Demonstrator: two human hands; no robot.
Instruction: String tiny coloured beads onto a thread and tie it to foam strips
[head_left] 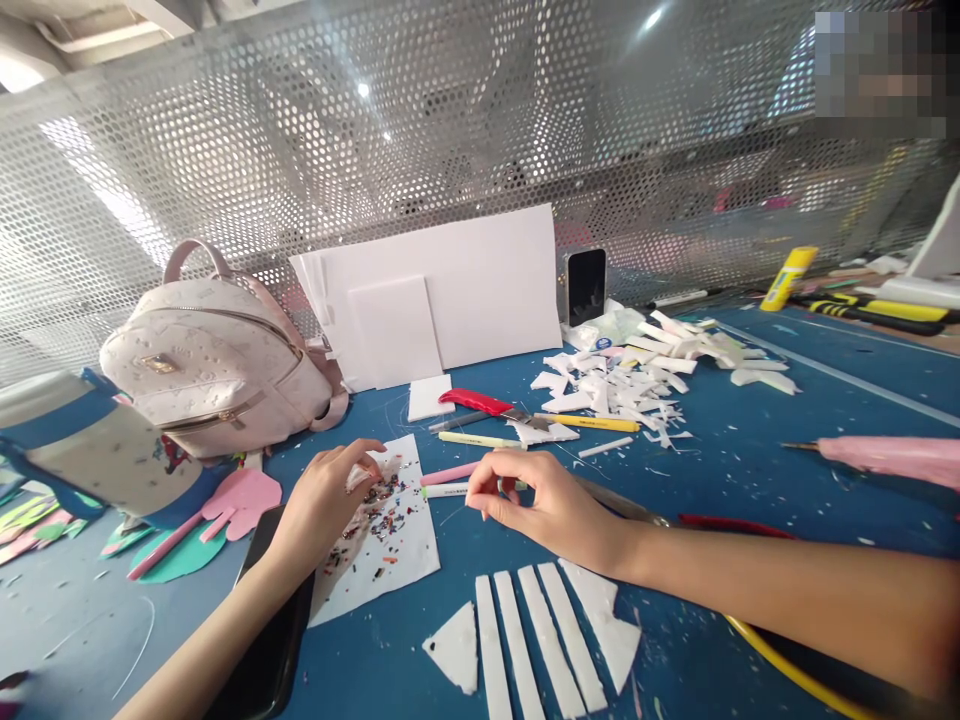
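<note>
Left hand (pixel 330 495) curls over paper sheet (pixel 418 550), right hand (pixel 551 505) is just right of the sheet, thumb and fingertips together; can't tell if either grips anything. Small colored bits (pixel 388 492) lie scattered on the sheet. White strips (pixel 550 640) sit near-right of it, red cutter (pixel 476 402) beyond it, backpack (pixel 202 350) beyond-left.

1 head-worn camera looks forward and down, close above the left hand (pixel 324 497) and right hand (pixel 553 502), facing a perforated screen (pixel 465 120).
</note>
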